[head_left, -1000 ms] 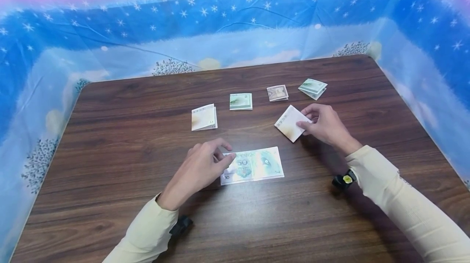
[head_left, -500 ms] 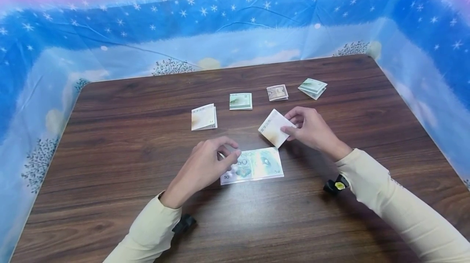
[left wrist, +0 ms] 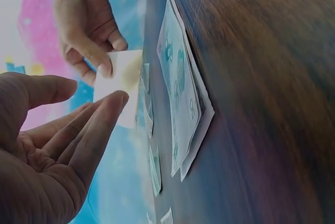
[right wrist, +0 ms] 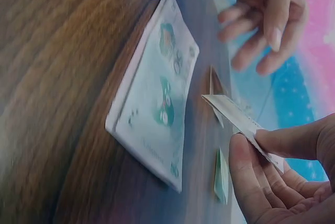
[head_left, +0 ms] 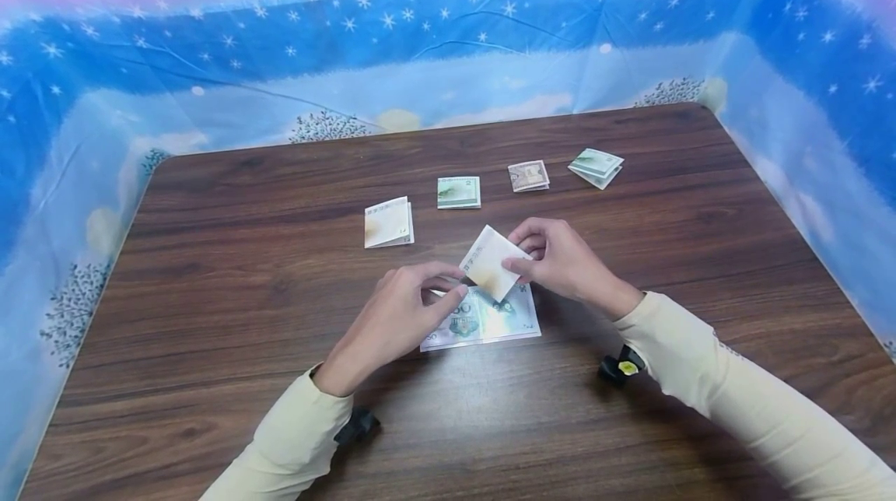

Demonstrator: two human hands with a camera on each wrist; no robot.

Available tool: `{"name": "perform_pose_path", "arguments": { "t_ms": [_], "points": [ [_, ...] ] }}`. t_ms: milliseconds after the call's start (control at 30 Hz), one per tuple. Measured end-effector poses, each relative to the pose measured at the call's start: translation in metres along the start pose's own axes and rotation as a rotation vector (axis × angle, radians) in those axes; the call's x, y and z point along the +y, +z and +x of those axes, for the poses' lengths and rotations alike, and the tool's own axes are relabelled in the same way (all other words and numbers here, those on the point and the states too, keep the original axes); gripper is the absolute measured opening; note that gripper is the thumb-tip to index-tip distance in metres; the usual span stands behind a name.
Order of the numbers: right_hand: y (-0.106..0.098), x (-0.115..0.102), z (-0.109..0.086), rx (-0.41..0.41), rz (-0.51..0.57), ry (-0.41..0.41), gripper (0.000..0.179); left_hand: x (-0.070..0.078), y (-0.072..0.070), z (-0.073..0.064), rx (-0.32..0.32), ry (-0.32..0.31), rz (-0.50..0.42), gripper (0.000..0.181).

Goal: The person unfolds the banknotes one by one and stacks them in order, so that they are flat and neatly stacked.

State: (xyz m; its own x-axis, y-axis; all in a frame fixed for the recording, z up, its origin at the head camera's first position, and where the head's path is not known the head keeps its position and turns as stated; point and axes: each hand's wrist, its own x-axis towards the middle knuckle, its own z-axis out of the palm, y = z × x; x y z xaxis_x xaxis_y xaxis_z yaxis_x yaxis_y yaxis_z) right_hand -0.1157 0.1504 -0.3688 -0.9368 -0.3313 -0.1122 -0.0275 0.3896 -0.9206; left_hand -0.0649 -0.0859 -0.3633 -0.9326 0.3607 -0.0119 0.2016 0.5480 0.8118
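Observation:
A folded white banknote (head_left: 486,264) is pinched between the thumb and fingers of my right hand (head_left: 567,264), held above the table. Below it lies a flat green 50 banknote (head_left: 507,322); the wrist views show a second sheet edge under it. My left hand (head_left: 395,314) hovers over the flat note's left end, its fingertips close to the folded note. In the left wrist view, the left thumb and fingers (left wrist: 99,130) stand apart with nothing between them. Seen from the right wrist, the folded note (right wrist: 235,114) is tilted and edge-on.
Farther back on the brown wooden table (head_left: 231,275) lie several folded notes: a white one (head_left: 387,223), a green one (head_left: 458,193), a brown one (head_left: 528,176) and another green one (head_left: 595,166). A blue and pink snowflake cloth (head_left: 420,26) hangs behind the table.
My right hand has carried the folded note left and nearer to me, over the flat banknote. My left hand has shifted slightly right, closer to the folded note.

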Motion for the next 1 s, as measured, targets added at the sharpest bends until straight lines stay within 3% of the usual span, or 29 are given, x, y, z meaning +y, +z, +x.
{"name": "perform_pose_path", "arguments": {
  "t_ms": [167,533,667,1000],
  "points": [
    [0.010,-0.005,-0.003,-0.029,0.017,-0.023,0.019,0.000,0.004,0.001,0.005,0.026,0.005,0.029],
    [0.025,-0.008,-0.003,-0.063,0.038,-0.086,0.023,0.003,0.006,0.001,0.017,0.022,-0.046,0.041],
    [0.029,-0.012,-0.005,-0.066,0.001,-0.098,0.025,0.002,0.007,0.002,0.032,0.035,-0.037,0.044],
    [0.036,-0.017,-0.008,-0.049,-0.086,-0.168,0.026,-0.001,0.009,0.004,0.075,0.019,-0.158,0.044]
  ]
}}
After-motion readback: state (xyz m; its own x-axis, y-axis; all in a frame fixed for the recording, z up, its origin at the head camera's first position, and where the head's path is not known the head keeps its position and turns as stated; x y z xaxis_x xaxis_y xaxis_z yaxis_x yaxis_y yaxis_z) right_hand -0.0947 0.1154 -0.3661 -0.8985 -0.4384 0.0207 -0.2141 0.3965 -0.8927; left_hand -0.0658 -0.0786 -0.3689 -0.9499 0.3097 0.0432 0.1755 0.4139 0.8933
